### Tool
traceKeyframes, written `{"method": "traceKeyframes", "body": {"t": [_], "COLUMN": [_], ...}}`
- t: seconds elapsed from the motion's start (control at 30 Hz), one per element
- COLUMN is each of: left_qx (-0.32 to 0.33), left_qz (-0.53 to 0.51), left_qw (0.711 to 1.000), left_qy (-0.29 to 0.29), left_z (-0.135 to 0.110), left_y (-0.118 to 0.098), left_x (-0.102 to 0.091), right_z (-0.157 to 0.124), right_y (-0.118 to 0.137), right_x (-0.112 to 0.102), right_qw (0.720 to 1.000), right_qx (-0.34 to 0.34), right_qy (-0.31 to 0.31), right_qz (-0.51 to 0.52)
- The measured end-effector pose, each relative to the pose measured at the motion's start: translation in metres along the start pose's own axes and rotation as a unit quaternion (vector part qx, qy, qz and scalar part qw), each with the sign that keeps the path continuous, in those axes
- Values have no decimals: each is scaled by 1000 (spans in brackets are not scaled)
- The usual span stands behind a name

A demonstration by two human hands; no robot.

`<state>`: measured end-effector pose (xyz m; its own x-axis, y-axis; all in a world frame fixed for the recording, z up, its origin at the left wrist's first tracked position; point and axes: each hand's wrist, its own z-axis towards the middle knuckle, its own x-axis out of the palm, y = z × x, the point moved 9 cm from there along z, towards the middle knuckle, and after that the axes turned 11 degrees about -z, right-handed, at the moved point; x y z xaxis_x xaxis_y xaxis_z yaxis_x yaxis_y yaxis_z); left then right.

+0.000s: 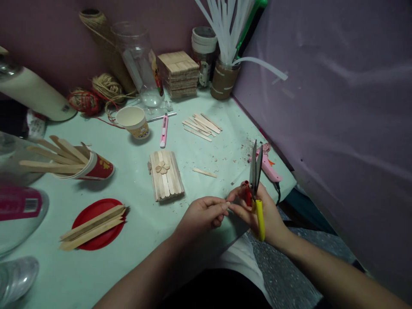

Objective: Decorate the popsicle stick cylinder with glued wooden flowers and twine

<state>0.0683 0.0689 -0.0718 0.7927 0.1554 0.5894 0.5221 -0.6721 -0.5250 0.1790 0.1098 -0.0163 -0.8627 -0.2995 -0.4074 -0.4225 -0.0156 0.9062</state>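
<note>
My left hand (206,214) is closed, its fingertips pinching a small pale piece (228,204) that looks like wood. My right hand (262,210) is closed around scissors (259,219) with one yellow and one red handle, blades pointing up and slightly apart. Its thumb and a fingertip also touch the small piece. Beyond my left hand lies a thin wooden stick (204,173). To the left stands a small box-like craft of wooden sticks (172,182) with a wooden flower (162,167) on top. A pink glue gun (269,167) lies just past the scissors.
Further back lie a pink utility knife (164,131), a pile of thin sticks (202,125) and a paper cup (132,122). Left are a cup of sticks (99,166) and a red plate (93,210). Glue sticks in a jar (224,81) stand by the wall.
</note>
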Motion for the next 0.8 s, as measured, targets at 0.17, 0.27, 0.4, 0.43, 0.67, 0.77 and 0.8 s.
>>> {"method": "traceKeyframes", "body": {"t": [0.17, 0.27, 0.4, 0.43, 0.67, 0.77, 0.8], "left_qx": [11, 39, 106, 122, 194, 204, 208], "left_qz": [-18, -18, 2, 7, 65, 100, 107], "left_qw": [1000, 999, 993, 990, 975, 970, 969], "left_qy": [-8, -30, -61, -65, -83, -86, -85], "left_z": [2, 3, -1, -3, -12, -14, -14], "left_y": [1, -2, -14, -18, -33, -34, -35], "left_x": [-4, -9, -13, -12, -10, -10, -10], "right_z": [-2, -4, -9, -11, -17, -20, -21], "right_y": [0, 0, 0, 0, 3, -2, -3], "right_x": [0, -7, -19, -21, -22, -24, -24], "right_qw": [1000, 997, 960, 940, 881, 880, 879], "right_qx": [3, 10, 24, 27, -17, -14, -10], "right_qy": [10, 42, 109, 123, 161, 170, 175], "right_qz": [-8, -58, -259, -316, -445, -444, -444]}}
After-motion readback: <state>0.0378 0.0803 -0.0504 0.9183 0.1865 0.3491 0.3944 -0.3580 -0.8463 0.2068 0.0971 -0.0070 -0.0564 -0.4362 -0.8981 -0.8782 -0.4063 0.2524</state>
